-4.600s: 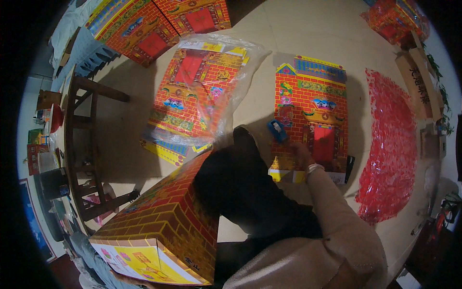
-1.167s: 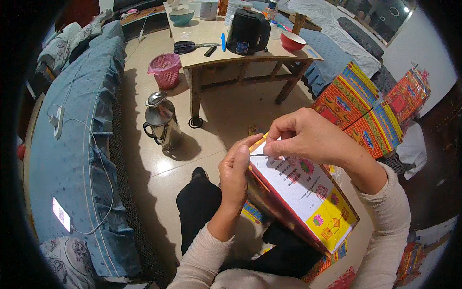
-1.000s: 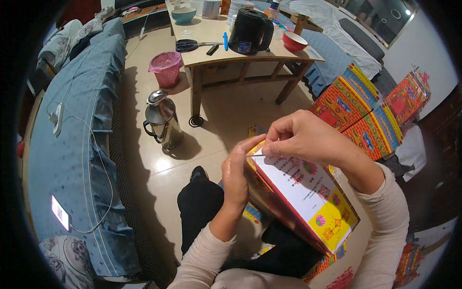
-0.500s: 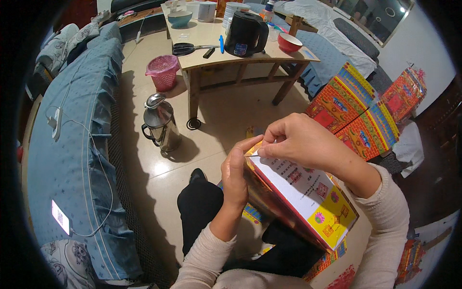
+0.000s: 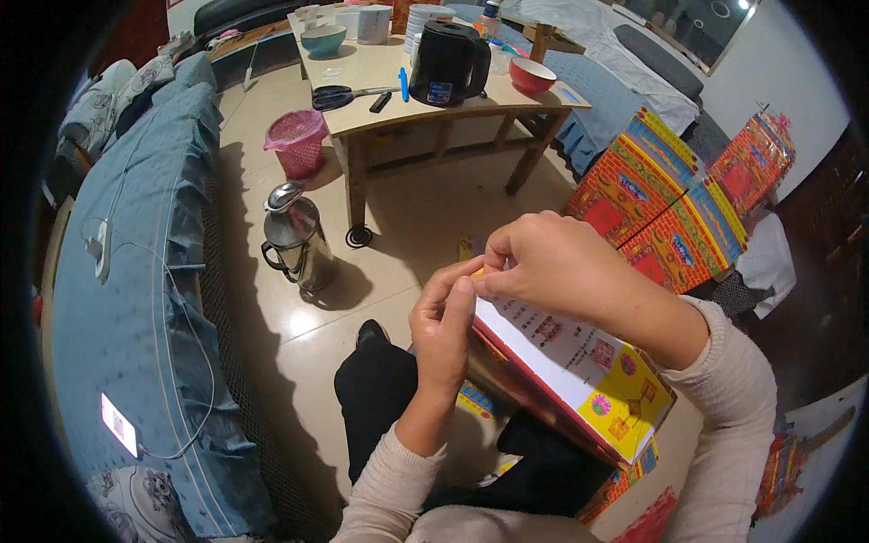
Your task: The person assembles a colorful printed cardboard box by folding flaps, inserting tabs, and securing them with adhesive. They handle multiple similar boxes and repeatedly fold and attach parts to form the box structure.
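A printed cardboard box (image 5: 552, 357) with a white panel, a yellow end and dark red edges rests over my lap. My left hand (image 5: 444, 324) is closed at its far left corner, thumb and fingers pressed there. Right beside those fingertips, my right hand (image 5: 557, 276) bends in a pinch over the same corner. What the pinch holds is hidden behind the fingers. Under the box, part of another brightly printed piece (image 5: 625, 484) shows.
Brick-patterned printed cartons (image 5: 634, 181) stand at the right. Ahead is a table (image 5: 489, 110) with a black kettle (image 5: 444, 68), scissors (image 5: 339, 95) and a red bowl (image 5: 531, 77). A metal flask (image 5: 299, 240) and pink basket (image 5: 297, 145) stand on the floor; a blue-covered sofa (image 5: 127, 317) lines the left.
A thin, pale, stick-like piece showed between my fingertips half a second ago; now it is out of sight. My hands have drawn closer together at the box corner. The view has shifted slightly.
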`<act>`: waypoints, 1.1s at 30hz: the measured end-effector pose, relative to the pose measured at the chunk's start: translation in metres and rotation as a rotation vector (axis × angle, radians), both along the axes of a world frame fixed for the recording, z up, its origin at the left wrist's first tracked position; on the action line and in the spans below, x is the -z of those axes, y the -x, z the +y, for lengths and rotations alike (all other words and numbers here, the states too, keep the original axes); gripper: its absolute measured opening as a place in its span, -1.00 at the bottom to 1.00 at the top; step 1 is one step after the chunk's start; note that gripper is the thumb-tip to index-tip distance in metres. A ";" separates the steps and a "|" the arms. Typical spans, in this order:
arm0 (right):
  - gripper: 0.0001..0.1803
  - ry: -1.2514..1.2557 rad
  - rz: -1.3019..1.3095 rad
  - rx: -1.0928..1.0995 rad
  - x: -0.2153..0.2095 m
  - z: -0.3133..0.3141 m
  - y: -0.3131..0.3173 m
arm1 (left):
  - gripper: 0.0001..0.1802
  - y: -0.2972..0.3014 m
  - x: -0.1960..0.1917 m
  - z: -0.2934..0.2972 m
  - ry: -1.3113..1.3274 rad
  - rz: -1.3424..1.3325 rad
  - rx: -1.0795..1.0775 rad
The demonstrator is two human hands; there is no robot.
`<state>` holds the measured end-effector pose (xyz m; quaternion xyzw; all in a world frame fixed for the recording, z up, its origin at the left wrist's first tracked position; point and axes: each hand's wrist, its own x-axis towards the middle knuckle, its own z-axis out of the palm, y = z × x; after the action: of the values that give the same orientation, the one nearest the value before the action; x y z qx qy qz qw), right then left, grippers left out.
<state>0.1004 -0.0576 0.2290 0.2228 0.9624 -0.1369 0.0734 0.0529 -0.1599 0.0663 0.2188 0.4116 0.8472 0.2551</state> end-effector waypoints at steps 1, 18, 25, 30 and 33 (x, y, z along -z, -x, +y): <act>-0.64 -0.030 0.005 -0.018 0.002 0.000 0.000 | -0.69 0.000 -0.002 -0.001 -0.005 -0.001 -0.007; -0.66 -0.208 -0.098 -0.122 -0.006 -0.006 0.001 | -0.70 -0.002 -0.006 0.001 0.012 0.025 -0.082; -0.63 -0.086 -0.173 -0.033 -0.023 0.002 -0.001 | -0.71 -0.001 -0.007 -0.003 0.060 0.079 -0.110; -0.61 -0.016 -0.122 0.025 -0.022 0.014 -0.008 | -0.71 -0.001 -0.005 -0.001 0.043 0.054 -0.098; -0.62 -0.042 -0.137 0.028 -0.019 0.017 -0.010 | -0.69 -0.003 -0.006 0.000 0.052 0.054 -0.108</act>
<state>0.1100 -0.0405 0.2483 0.2466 0.9546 -0.1021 0.1322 0.0557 -0.1600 0.0721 0.2123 0.4513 0.8425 0.2034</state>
